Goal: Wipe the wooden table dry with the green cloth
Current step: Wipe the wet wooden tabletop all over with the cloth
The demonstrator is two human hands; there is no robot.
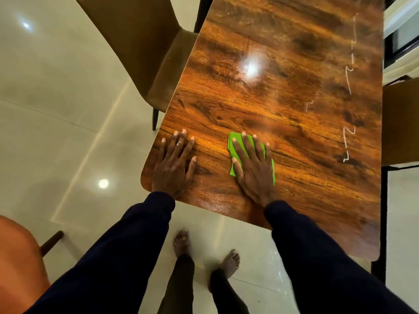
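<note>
My right hand (254, 168), fingers straight and spread, presses the green cloth (231, 149) onto the wooden table (294, 109) near its front edge to soak moisture, while my flat, empty left hand (174, 162) braces beside the corner.

Wooden table (283, 114): glossy, dark-grained top with rounded corners and pale streaks along its right edge. Green cloth (231, 148): small, folded, lying flat near the near edge, left of centre.
</note>
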